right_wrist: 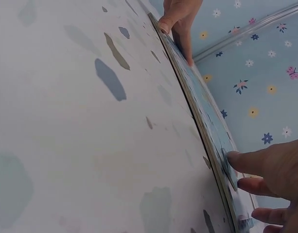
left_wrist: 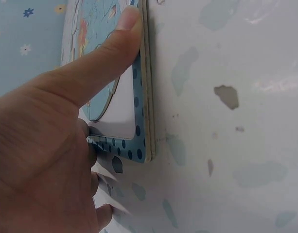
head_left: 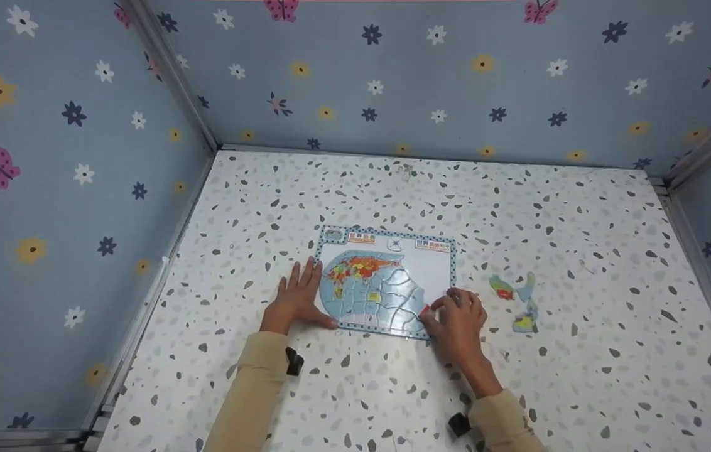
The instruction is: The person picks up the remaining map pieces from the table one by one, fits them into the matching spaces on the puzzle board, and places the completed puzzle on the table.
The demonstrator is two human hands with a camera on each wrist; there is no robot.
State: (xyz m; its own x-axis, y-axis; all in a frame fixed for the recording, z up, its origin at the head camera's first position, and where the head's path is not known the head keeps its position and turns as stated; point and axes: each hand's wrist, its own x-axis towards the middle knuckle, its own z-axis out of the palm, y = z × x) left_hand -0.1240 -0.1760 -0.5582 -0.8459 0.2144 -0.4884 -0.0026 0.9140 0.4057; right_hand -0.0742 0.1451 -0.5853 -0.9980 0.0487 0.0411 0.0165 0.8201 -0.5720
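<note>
A world map puzzle board (head_left: pixel 437 270) with a dotted blue border lies on the speckled table, its map partly filled. My left hand (head_left: pixel 296 300) rests at the board's left side, fingers extended along the edge. In the left wrist view the thumb (left_wrist: pixel 107 53) lies across the border near a corner. At the lower right of the map, my right hand (head_left: pixel 461 321) pinches a puzzle piece with a red part (head_left: pixel 425 310) between thumb and fingers. The right wrist view shows this piece (right_wrist: pixel 228 170) slightly tilted at the board's surface.
Loose puzzle pieces lie right of the board: a green and red one (head_left: pixel 501 287), a pale blue one (head_left: pixel 526 289) and a yellow and blue one (head_left: pixel 524 322). Flower-patterned panels (head_left: pixel 406 75) border the table (head_left: pixel 581 376) at the back and sides.
</note>
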